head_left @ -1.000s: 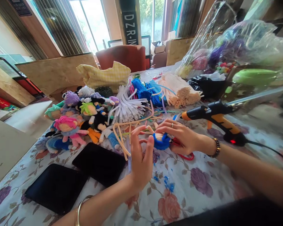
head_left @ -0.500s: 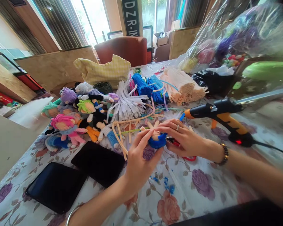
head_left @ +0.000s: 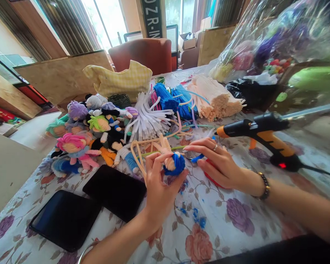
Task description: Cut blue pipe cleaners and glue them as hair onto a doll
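Observation:
A small doll head with blue hair [head_left: 178,164] and a peach face is pinched in my left hand [head_left: 161,187], with peach stems pointing up behind it. To its right, my right hand [head_left: 220,165] is apart from the doll, over red-handled scissors [head_left: 212,175]. Its fingers reach left above a short blue piece [head_left: 197,158]; whether they grip anything is hidden. Beyond the right hand, an orange and black glue gun [head_left: 260,132] points left with its red light on. Blue scraps [head_left: 199,218] lie on the flowered cloth in front.
Finished dolls [head_left: 74,143] are heaped at the left, behind two dark phone-like slabs [head_left: 114,190]. Bundles of white stems [head_left: 152,119], blue stems [head_left: 165,97] and peach stems [head_left: 214,97] stand behind the hands. A clear plastic bag [head_left: 264,47] fills the back right.
My right hand has come away from the doll head and moved slightly right. My left hand has turned the doll head and shifted it a little left; its blue hair now faces right.

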A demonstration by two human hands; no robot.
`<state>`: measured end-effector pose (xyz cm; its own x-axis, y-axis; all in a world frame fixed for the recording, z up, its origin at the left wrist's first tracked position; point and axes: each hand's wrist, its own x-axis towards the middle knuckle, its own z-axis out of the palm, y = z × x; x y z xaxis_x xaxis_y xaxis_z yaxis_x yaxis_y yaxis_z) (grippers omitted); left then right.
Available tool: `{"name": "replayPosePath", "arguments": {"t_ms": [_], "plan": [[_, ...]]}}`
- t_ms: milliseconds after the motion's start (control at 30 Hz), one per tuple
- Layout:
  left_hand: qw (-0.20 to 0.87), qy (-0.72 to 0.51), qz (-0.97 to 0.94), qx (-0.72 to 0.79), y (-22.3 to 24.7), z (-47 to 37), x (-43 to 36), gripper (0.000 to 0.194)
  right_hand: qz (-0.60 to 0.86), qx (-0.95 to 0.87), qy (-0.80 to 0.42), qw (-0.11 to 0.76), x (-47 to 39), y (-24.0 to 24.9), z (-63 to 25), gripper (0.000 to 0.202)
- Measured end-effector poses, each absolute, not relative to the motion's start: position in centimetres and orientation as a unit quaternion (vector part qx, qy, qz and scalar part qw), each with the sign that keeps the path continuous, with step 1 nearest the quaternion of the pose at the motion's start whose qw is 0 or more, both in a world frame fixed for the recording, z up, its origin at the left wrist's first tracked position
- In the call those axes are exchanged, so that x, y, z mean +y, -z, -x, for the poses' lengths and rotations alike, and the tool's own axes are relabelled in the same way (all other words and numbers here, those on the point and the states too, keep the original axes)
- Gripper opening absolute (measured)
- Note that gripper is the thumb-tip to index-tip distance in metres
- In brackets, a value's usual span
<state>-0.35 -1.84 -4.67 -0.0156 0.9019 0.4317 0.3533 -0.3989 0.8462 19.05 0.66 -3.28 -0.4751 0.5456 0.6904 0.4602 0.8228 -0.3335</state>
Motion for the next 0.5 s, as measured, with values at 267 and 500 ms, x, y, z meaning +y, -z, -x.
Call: {"name": "replayPosePath", "arguments": {"t_ms": [267, 500], "plan": [[0.255, -0.549, -0.670, 0.431, 5.1, 0.3, -1.7, 0.035, 0.259, -0.859, -0.039, 0.440, 0.4, 3.3, -18.4, 0.017], [0.296, -0.551, -0.659, 0.417, 5.3, 0.2, -2.0, 0.037, 0.250, -0.848, -0.026, 0.466, 0.1, 3.7, -17.7, 0.011]]}}
